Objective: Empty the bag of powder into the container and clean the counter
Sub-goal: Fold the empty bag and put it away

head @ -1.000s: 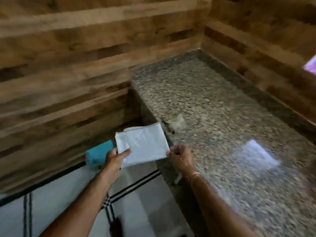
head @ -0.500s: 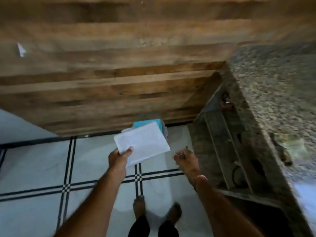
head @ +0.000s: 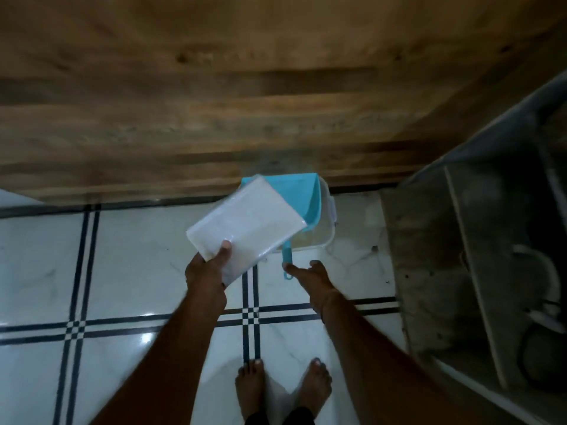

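Our left hand (head: 208,268) pinches the bag (head: 245,222) at its 7 o'clock corner; we judge it soft, slippery, light. The right hand (head: 310,276), fingers loosely apart, is empty at 6 o'clock of the container (head: 320,237).

The bag (head: 245,222) is a flat, white, glossy rectangle, tilted with its far end raised toward the wall; the left hand (head: 208,268) grips its near corner, thumb on top; it hangs in front of the container (head: 311,240) and hides that container's left part. The container is a clear plastic tub standing on the floor (head: 122,256) against the wall; its turquoise lid (head: 302,191) is tipped up open; something pale shows through its near wall; a turquoise handle (head: 287,259) reaches out from it.
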Available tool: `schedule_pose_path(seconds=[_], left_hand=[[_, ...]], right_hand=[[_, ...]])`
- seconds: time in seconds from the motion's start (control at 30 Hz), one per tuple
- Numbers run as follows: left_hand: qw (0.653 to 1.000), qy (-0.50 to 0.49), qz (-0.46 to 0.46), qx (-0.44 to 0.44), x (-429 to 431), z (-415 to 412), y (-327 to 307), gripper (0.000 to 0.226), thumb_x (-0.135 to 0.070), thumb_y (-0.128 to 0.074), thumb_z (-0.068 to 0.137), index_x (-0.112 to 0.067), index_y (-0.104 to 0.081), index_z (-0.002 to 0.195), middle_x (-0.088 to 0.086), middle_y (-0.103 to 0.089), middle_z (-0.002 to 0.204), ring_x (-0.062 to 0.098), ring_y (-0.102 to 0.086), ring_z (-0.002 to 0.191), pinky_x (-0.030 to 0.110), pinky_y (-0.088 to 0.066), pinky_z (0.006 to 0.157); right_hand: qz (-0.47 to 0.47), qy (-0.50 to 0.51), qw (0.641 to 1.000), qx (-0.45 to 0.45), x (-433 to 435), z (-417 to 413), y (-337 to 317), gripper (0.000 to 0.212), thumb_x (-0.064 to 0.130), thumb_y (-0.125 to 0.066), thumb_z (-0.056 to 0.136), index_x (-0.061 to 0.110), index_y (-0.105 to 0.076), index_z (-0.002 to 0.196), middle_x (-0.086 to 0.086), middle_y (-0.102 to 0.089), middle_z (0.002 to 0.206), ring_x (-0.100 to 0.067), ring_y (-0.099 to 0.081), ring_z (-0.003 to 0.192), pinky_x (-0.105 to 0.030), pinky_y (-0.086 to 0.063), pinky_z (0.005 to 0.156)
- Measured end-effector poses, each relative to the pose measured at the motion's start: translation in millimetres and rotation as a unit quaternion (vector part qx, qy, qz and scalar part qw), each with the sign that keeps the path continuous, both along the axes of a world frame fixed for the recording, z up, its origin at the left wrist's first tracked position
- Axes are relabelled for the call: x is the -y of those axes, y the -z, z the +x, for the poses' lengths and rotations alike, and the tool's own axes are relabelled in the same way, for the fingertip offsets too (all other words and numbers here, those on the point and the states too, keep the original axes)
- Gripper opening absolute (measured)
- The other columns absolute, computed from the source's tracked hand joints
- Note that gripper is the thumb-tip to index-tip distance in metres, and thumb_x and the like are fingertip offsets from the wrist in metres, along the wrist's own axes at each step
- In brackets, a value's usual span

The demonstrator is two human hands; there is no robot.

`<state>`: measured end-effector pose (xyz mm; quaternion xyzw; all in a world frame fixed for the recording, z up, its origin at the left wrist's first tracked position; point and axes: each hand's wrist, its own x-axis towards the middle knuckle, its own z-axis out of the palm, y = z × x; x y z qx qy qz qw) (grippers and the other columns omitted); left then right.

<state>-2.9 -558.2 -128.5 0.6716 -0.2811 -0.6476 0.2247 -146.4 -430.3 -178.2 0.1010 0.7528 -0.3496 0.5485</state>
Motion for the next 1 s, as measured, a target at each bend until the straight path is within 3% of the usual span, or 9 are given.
schedule_pose_path(seconds=[0.1,0.2,0.3,0.37,0.43,0.6,0.7,0.9,1.0], left_hand=[[0.998,-0.028,0.015,-0.047,14,0,42,0.054,-0.018,-0.079,0.084,-0.006,-0.061,0.134,0.010,-0.070,0.127,0.028,-0.071,0.107,0.049,-0.058,0.093],[0.995,-0.042,0.017,-0.093,25,-3,66,0.059,-0.015,-0.078,0.082,-0.007,-0.059,0.137,0.011,-0.069,0.130,0.028,-0.069,0.116,0.055,-0.055,0.097],[0.992,-0.062,0.025,-0.107,30,-6,74,0.064,-0.017,-0.080,0.077,-0.009,-0.059,0.136,0.012,-0.069,0.131,0.031,-0.067,0.119,0.059,-0.051,0.102],[0.992,-0.070,0.030,-0.100,29,-6,73,0.061,-0.017,-0.079,0.080,-0.009,-0.059,0.137,0.013,-0.069,0.130,0.031,-0.067,0.119,0.058,-0.050,0.103],[0.994,-0.074,0.036,-0.066,28,-8,66,0.055,-0.016,-0.078,0.085,-0.009,-0.060,0.136,0.012,-0.069,0.130,0.031,-0.068,0.117,0.055,-0.053,0.101],[0.993,-0.057,-0.006,0.099,22,-34,48,0.041,-0.018,-0.078,0.088,-0.004,-0.065,0.124,0.007,-0.066,0.116,0.026,-0.064,0.104,0.036,-0.052,0.089],[0.993,-0.033,-0.023,0.110,18,-54,55,0.044,-0.015,-0.080,0.086,-0.002,-0.066,0.125,0.010,-0.068,0.116,0.032,-0.065,0.109,0.042,-0.055,0.091],[0.987,0.083,-0.025,0.132,29,-101,113,0.048,-0.018,-0.084,0.080,-0.008,-0.068,0.125,0.011,-0.072,0.114,0.032,-0.071,0.099,0.046,-0.060,0.087],[0.983,0.120,0.011,0.140,39,-102,137,0.042,-0.007,-0.084,0.065,-0.014,-0.069,0.103,0.015,-0.071,0.114,0.033,-0.072,0.091,0.042,-0.062,0.080]], right_hand=[[-0.012,0.027,0.999,0.025,20,-1,51,0.088,0.033,-0.081,0.086,0.002,-0.030,0.151,-0.018,-0.043,0.151,-0.029,-0.047,0.133,-0.033,-0.035,0.105],[-0.026,0.051,0.998,0.020,34,0,93,0.074,0.032,-0.081,0.086,0.003,-0.041,0.141,-0.013,-0.053,0.128,-0.029,-0.053,0.118,-0.034,-0.040,0.098],[-0.040,0.048,0.997,-0.054,36,5,116,0.026,0.031,-0.075,0.091,0.011,-0.062,0.101,-0.009,-0.062,0.095,-0.025,-0.059,0.090,-0.034,-0.047,0.078],[-0.036,0.053,0.991,-0.115,25,8,112,0.021,0.030,-0.070,0.094,0.020,-0.056,0.084,-0.002,-0.058,0.080,-0.023,-0.057,0.081,-0.033,-0.046,0.073],[-0.027,0.059,0.983,-0.174,2,9,92,0.023,0.029,-0.068,0.095,0.017,-0.053,0.084,0.003,-0.052,0.072,-0.020,-0.053,0.074,-0.033,-0.043,0.069],[-0.011,0.129,0.957,-0.260,-61,-1,51,0.027,0.034,-0.068,0.094,0.015,-0.053,0.082,0.005,-0.049,0.067,-0.018,-0.050,0.066,-0.041,-0.045,0.067],[-0.021,0.176,0.953,-0.246,-85,-9,38,0.019,0.018,-0.069,0.096,0.014,-0.055,0.084,-0.002,-0.050,0.071,-0.018,-0.050,0.068,-0.037,-0.045,0.067],[-0.059,0.200,0.949,-0.239,-106,-12,48,0.018,0.014,-0.070,0.094,0.020,-0.057,0.084,-0.003,-0.053,0.075,-0.017,-0.052,0.071,-0.032,-0.048,0.068],[-0.069,0.201,0.950,-0.230,-111,-8,52,0.017,0.014,-0.071,0.094,0.021,-0.059,0.084,-0.002,-0.055,0.076,-0.016,-0.053,0.072,-0.033,-0.049,0.071]])
